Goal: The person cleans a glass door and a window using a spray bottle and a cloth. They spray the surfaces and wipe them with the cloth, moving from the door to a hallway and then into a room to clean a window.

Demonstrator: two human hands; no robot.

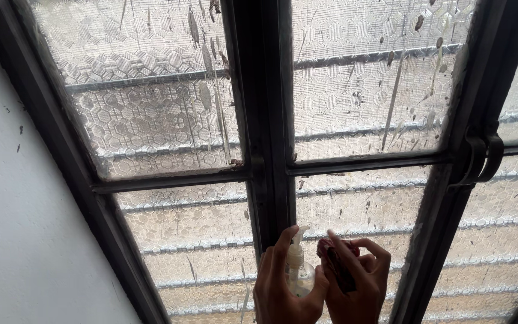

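Observation:
My left hand (280, 285) grips a small clear pump bottle (298, 273), with the forefinger resting on top of its pale pump head. Right beside it, my right hand (358, 282) holds a bunched dark red cloth (336, 259) close to the pump's nozzle. Both hands are low in the view, in front of the lower middle pane (361, 204) of a dark-framed window with patterned frosted glass. The glass is streaked and spotted with dirt.
A dark vertical window post (265, 120) runs up the middle and a horizontal bar (169, 180) divides the panes. A curved dark latch (481, 159) sits on the right frame. A white wall (19, 228) lies to the left.

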